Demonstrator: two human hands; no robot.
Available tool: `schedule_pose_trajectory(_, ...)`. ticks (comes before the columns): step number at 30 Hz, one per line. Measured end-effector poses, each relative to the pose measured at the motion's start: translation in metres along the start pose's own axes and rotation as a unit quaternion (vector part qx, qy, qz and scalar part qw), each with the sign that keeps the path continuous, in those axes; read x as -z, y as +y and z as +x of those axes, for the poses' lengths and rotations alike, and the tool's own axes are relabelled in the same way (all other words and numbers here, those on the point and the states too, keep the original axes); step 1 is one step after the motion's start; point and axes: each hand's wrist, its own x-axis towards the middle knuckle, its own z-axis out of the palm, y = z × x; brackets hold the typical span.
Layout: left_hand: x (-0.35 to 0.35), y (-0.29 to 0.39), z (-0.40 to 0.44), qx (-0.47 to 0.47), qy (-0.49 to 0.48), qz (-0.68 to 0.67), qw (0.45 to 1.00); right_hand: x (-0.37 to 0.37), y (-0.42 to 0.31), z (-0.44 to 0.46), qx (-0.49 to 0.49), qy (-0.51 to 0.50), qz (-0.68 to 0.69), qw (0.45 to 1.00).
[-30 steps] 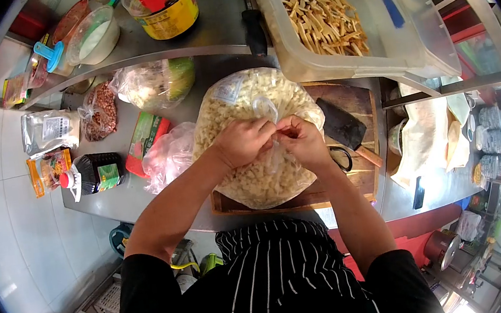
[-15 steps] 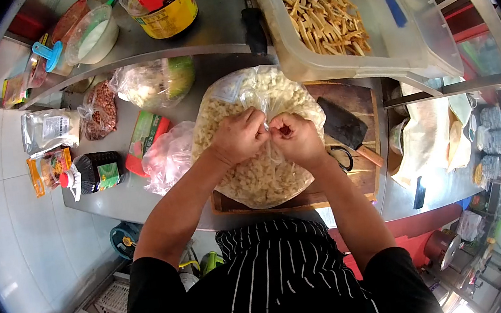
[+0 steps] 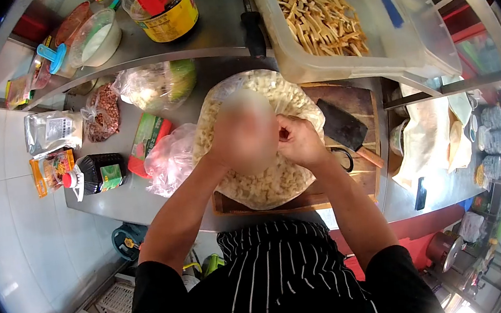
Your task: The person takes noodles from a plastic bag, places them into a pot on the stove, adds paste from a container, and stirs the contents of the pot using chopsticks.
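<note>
A large clear plastic bag [image 3: 266, 188] full of small pale cubes lies on a wooden cutting board [image 3: 362, 184]. My left hand [image 3: 242, 136] is over the middle of the bag, but a blur covers its fingers, so their grip does not show. Close beside it on the right, my right hand [image 3: 301, 143] has its fingers curled in a pinch on the gathered plastic at the top of the bag. A dark cleaver [image 3: 342, 124] with a wooden handle lies to the right on the board, and a black loop handle [image 3: 343, 157] shows by the bag's edge.
Left of the bag are a pink plastic bag [image 3: 171, 162], a red-and-green box [image 3: 148, 140], a dark bottle [image 3: 101, 173] and a bag of peanuts [image 3: 102, 114]. A shelf above holds a clear tub [image 3: 370, 65] of tan strips and a yellow-labelled jug [image 3: 167, 24].
My left hand, earlier seen pinching the gathered bag top, is now blurred over. My right hand has shifted slightly right. The bag and nearby items stay nearly where they were.
</note>
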Motion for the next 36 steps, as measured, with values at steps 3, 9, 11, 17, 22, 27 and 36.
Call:
schedule_pose_trajectory(3, 0.0, -0.008, 0.004, -0.002, 0.035, 0.03, 0.999, 0.013, -0.009, -0.007, 0.019, -0.03, -0.088, 0.996)
schedule_pose_trajectory(9, -0.007, 0.014, -0.001, 0.012, 0.048, 0.086, 0.995, 0.019, -0.011, -0.03, -0.017, -0.076, -0.108, 0.991)
schedule_pose_trajectory(11, 0.001, 0.032, -0.002, -0.031, 0.009, 0.117, 0.993, 0.019, -0.015, -0.032, -0.037, -0.08, -0.12, 0.989)
schedule_pose_trajectory(17, 0.003, 0.04, -0.004, -0.115, -0.056, 0.163, 0.978, 0.025, -0.01, -0.043, -0.047, -0.137, -0.069, 0.987)
schedule_pose_trajectory(22, 0.003, 0.006, 0.001, 0.09, -0.002, -0.012, 0.996, 0.034, -0.036, -0.057, 0.078, -0.12, -0.09, 0.986)
schedule_pose_trajectory(27, 0.012, -0.005, -0.005, 0.169, 0.034, -0.111, 0.979, 0.055, -0.044, -0.084, 0.076, -0.147, -0.076, 0.983)
schedule_pose_trajectory(36, 0.005, 0.04, -0.075, -0.213, -0.158, 0.181, 0.947, 0.077, -0.117, -0.136, -0.14, -0.137, -0.165, 0.967)
